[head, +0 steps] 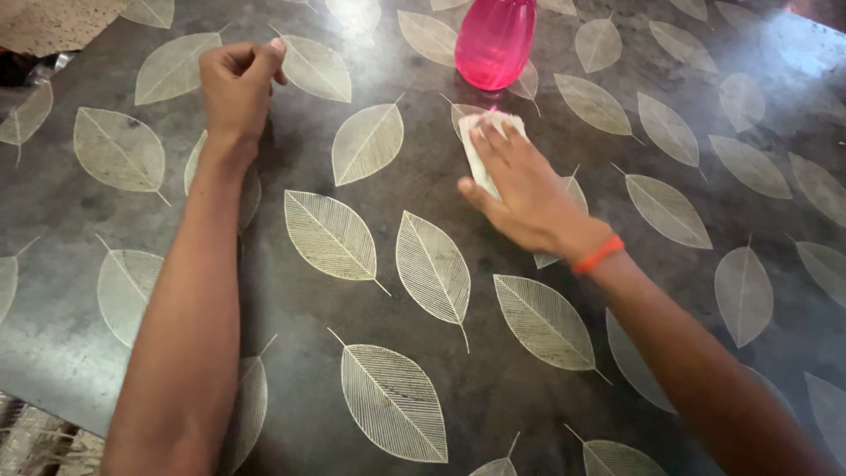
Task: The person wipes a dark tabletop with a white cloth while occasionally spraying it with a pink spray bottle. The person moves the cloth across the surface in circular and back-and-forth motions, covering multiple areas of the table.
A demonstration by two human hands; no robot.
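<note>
— One small white folded cloth (480, 150), that's all there is under the right hand (529, 198). It lies flat on the dark leaf-patterned bench (423, 370), its long axis running away from the person, towards the pink plastic bottle (493, 40) just beyond.

— And the fingers?

— Spread flat on top of it, pressing, not pinching; the cloth pokes out past the fingertips and on the thumb side.

— The other hand?

— The left hand (238, 84) is well apart, fingers curled into a loose fist, holding nothing that I can see.
</note>
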